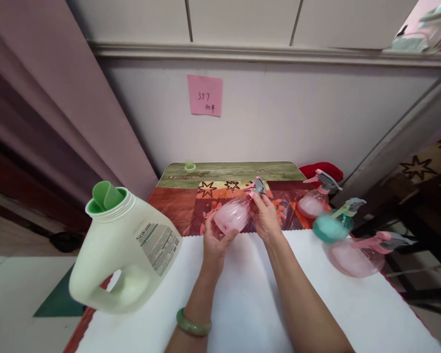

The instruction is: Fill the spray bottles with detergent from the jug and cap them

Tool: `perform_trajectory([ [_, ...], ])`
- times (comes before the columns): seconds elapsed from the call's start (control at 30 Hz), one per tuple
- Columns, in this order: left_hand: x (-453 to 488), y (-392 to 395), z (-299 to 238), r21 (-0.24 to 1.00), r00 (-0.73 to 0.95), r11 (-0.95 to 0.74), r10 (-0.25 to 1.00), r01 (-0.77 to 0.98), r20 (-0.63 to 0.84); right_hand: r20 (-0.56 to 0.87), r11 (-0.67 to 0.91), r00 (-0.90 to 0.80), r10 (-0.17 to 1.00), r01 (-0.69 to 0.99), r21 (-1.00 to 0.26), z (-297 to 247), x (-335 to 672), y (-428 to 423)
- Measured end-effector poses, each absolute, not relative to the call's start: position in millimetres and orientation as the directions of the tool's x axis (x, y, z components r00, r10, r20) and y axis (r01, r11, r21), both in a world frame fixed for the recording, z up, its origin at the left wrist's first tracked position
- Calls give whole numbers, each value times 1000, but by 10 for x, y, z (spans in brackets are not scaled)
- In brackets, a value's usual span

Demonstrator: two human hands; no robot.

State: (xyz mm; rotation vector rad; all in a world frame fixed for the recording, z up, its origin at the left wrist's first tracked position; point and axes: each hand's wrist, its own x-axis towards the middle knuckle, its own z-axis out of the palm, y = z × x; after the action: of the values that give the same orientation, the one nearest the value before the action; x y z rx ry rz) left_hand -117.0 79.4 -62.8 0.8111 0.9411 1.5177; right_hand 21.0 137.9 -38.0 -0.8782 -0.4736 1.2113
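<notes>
A pink translucent spray bottle (pixel 232 215) is held tilted above the table, its pink and grey trigger head (pixel 257 186) pointing up and to the right. My left hand (pixel 215 241) cups the bottle's rounded body from below, fingers wrapped round it. My right hand (pixel 266 215) is closed round the bottle's neck just under the trigger head. A green bangle (pixel 193 324) sits on my left wrist.
A large pale green detergent jug (pixel 123 252) with an open green spout stands at the left on the white cloth (pixel 242 304). Three more spray bottles stand at the right: pink (pixel 316 198), teal (pixel 334 223), pink (pixel 356 255). A green cap (pixel 190 166) lies at the table's far edge.
</notes>
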Motion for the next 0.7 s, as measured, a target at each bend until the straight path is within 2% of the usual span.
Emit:
perform_trajectory([
  [0.17,-1106,753,-656,925,-154,-145,983,-352,95,-151,78,285,947,-655,-751,-450,225,1421],
  [0.3,-1117,732,-678,953,-186,-132,979,-272,82,-98,114,278,956,-656,-746,-451,238,1448],
  [0.43,-1108,738,-711,968,-132,-65,991,-241,33,-120,90,265,957,-661,-745,-447,238,1439],
  [0.5,-1087,738,-712,957,-113,-14,993,-290,-20,-145,62,255,956,-661,-748,-451,231,1427],
  [0.57,-1076,738,-695,902,-76,58,992,-428,-100,-151,49,248,957,-649,-759,-456,221,1418],
  [0.63,-1088,744,-665,817,-36,120,985,-563,-169,-121,63,247,961,-626,-778,-462,212,1414],
  [0.7,-1121,754,-630,767,-16,144,980,-625,-197,-81,91,253,964,-602,-793,-471,208,1414],
])
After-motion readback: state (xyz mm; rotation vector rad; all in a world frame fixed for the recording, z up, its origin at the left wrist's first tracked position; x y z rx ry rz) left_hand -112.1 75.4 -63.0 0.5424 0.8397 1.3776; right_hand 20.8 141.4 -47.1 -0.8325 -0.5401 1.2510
